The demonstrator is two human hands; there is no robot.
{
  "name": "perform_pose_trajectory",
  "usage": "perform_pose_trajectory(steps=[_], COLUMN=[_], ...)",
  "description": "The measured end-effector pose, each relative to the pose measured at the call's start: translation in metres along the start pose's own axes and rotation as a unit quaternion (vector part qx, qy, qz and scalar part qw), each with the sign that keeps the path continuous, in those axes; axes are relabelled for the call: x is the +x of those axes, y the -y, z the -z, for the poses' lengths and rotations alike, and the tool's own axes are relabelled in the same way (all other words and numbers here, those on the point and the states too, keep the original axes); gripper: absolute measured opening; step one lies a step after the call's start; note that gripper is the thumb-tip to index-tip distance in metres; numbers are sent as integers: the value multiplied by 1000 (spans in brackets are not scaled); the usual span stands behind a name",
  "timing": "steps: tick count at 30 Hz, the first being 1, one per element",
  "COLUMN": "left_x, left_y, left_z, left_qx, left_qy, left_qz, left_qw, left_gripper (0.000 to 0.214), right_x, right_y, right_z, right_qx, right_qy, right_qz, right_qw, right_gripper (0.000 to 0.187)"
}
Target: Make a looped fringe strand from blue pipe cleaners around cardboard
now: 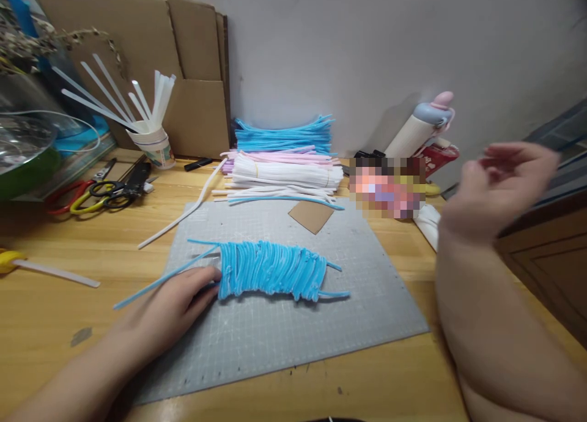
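Note:
A piece closely wound with fuzzy blue pipe cleaners [273,270] lies on the grey cutting mat [257,348], with blue stems sticking out at both ends. At its left end, my left hand [192,290] is closed, thumb and fingers gripping the edge. One long blue stem [160,281] slants out above that wrist. My right hand [499,186] is raised at the right, away from the mat. Its fingers are loosely curled and a little blurred, with a gap to the thumb and nothing seen between them. A small brown cardboard piece [312,216] rests on the mat's far part.
Bundled blue pipe cleaners [284,136] and white ones [284,172] lie behind the mat. Scissors [110,189] and a paper cup [153,147] of white sticks stand left, near leaning cardboard [202,116]. A bottle [413,131] is at back right; a yellow-handled tool [50,269] lies left.

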State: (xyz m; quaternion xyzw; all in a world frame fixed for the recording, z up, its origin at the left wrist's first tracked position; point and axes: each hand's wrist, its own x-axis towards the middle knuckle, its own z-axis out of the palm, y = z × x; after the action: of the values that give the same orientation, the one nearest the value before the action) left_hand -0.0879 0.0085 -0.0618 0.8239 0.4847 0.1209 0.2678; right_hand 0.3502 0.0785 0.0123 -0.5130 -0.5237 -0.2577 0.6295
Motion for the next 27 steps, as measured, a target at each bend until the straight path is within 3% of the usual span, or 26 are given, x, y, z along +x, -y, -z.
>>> perform_pose_trajectory(steps=[1, 2, 4, 5, 7, 8, 10, 15, 18, 20, 22, 24, 27], left_x=[0, -1, -1, 0, 0, 0, 1, 1, 1, 1, 1, 3, 6], left_y=[0, -1, -4, -6, -11, -13, -16, -18, -25, -32, -42, -52, -65], left_z=[0, 1, 3, 5, 7, 8, 10, 10, 10, 12, 14, 17, 15], left_qx=[0, 0, -3, -10, -24, -29, -31, -46, -97, -170, -276, -388, -509], left_qy=[-2, -5, -12, -17, -28, -33, -41, -33, -44, -75, -91, -85, -97], left_qz=[-2, -5, -11, -15, -23, -25, -22, -3, 32, 81, 138, 179, 213], left_qw=[1000, 1000, 1000, 1000, 999, 999, 998, 998, 994, 979, 947, 900, 828], left_gripper=[19, 20, 21, 21, 22, 23, 23, 23, 23, 25, 30, 33, 27], right_x=[6, 9, 4, -4, -30, -45, -72, -97, -99, -101, -102, -100, -97], right_y=[20, 40, 73, 85, 100, 104, 108, 106, 108, 111, 117, 125, 140], right_z=[6, 13, 27, 33, 43, 45, 47, 47, 45, 43, 40, 35, 27], right_qx=[75, 135, 148, 135, 97, 78, 43, 72, 142, 190, 253, 317, 391], right_qy=[68, 185, 462, 580, 702, 736, 755, 735, 707, 664, 606, 541, 461], right_qz=[-49, -97, -146, -126, -85, -79, -82, -114, -186, -289, -431, -553, -649], right_qw=[994, 969, 862, 793, 701, 668, 649, 665, 667, 663, 618, 548, 461], right_gripper=[22, 21, 19, 18, 25, 26, 24, 14, 22, 29, 31, 31, 28])
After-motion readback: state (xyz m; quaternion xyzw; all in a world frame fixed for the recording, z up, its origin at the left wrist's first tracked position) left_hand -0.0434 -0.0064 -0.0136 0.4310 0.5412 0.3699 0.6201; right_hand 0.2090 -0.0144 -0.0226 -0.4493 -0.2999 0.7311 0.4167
